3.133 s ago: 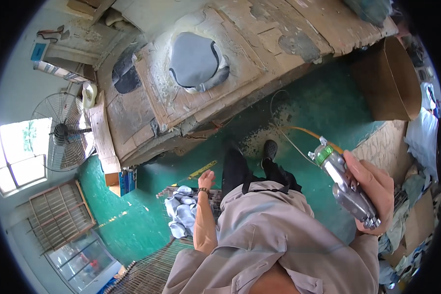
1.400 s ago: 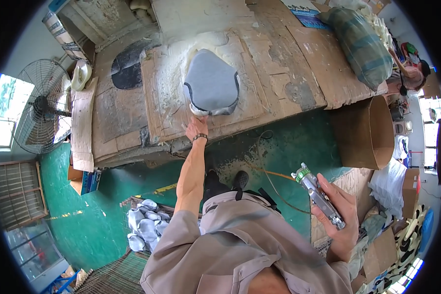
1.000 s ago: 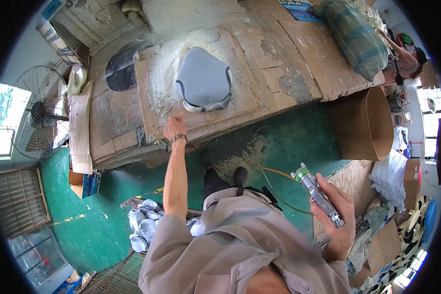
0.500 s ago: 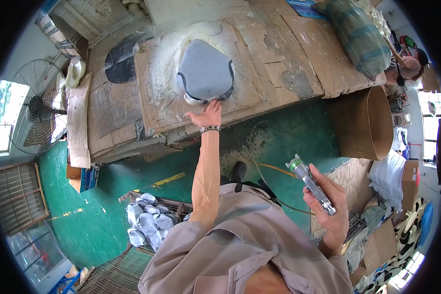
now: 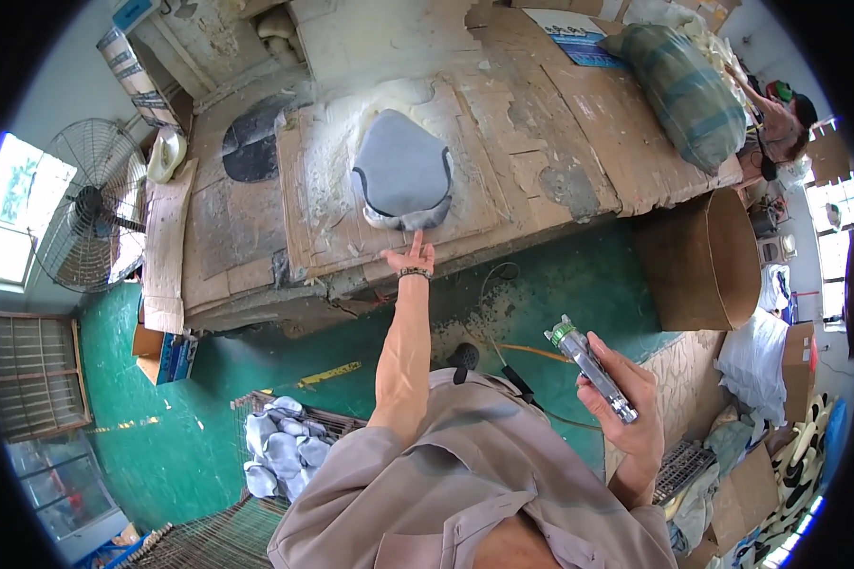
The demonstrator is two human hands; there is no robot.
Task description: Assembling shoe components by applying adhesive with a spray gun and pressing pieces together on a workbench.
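Note:
A grey fabric-covered pad (image 5: pixel 402 163) with dark edging, shaped like a seat cushion, lies on a cardboard sheet (image 5: pixel 318 242) dusted with pale residue. My left hand (image 5: pixel 413 256) reaches to its near edge, palm up and open, with one fingertip at or just touching the grey edge flap (image 5: pixel 425 219). My right hand (image 5: pixel 626 403) is wrapped round a metal spray gun (image 5: pixel 593 368) with a green ring near its nozzle. The gun is held apart from the table, to the right of my body, with its nozzle pointing away from me and leftward.
The cardboard-covered workbench (image 5: pixel 531 190) bears a stuffed plaid sack (image 5: pixel 688 95) at far right. A large carton (image 5: pixel 697 261) stands beneath. A fan (image 5: pixel 87 204) is at left. A wire basket holds grey fabric pieces (image 5: pixel 283 446). A hose (image 5: pixel 531 351) trails over the green floor. Another person (image 5: pixel 786 128) is far right.
The view has tilted, so the bench and pad sit lower in the picture. My left fingers have shifted from the pad's edge, and more of its near flap shows. The spray gun stays in my right hand.

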